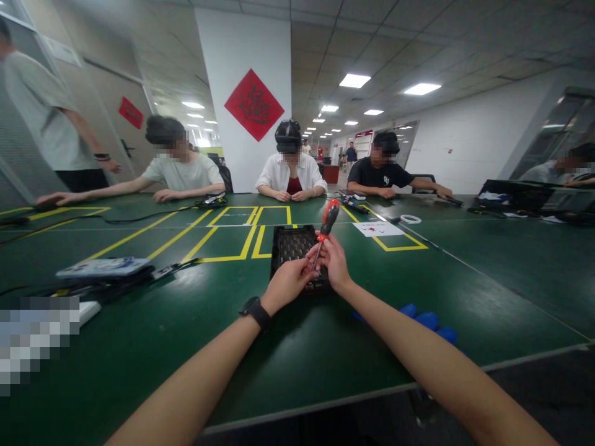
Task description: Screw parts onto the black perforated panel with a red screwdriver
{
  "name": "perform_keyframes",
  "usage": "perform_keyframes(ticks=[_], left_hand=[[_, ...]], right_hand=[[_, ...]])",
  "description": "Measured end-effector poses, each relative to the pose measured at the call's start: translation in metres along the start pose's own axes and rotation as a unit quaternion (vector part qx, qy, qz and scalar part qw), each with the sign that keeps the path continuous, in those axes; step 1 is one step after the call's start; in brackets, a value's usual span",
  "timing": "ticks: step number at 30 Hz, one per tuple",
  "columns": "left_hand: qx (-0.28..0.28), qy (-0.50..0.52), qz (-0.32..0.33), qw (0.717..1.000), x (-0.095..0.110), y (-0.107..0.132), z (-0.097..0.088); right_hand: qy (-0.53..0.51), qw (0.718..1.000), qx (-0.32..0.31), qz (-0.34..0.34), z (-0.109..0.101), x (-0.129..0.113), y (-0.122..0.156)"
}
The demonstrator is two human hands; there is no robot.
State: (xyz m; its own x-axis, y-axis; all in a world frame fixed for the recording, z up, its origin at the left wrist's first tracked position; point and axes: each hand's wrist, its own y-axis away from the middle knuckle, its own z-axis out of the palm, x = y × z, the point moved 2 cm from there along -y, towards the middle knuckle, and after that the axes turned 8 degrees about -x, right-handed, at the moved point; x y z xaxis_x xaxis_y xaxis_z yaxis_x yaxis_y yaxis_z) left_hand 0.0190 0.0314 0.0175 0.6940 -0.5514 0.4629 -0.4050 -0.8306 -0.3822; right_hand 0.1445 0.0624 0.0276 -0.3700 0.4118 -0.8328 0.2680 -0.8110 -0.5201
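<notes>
My right hand (333,260) grips a screwdriver with a red and black handle (329,218), held upright, its metal shaft pointing down toward my left hand. My left hand (289,282), with a black watch on the wrist, is pinched at the screwdriver's tip; what it pinches is too small to make out. Both hands hover over the near edge of a black perforated tray (294,244) lying on the green table (186,322).
Blue objects (430,320) lie under my right forearm. A white sheet (377,229) and a tape ring (410,218) sit behind the tray. Cables and a flat device (103,267) lie left. Several people sit across the table; one stands at far left.
</notes>
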Motion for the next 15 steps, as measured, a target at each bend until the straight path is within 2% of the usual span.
perform_keyframes(ticks=[15], left_hand=[[0.006, 0.018, -0.017, 1.000, -0.0030, 0.0002, 0.0006]], right_hand=[[0.015, 0.999, -0.003, -0.030, 0.0047, -0.0044, 0.0020]])
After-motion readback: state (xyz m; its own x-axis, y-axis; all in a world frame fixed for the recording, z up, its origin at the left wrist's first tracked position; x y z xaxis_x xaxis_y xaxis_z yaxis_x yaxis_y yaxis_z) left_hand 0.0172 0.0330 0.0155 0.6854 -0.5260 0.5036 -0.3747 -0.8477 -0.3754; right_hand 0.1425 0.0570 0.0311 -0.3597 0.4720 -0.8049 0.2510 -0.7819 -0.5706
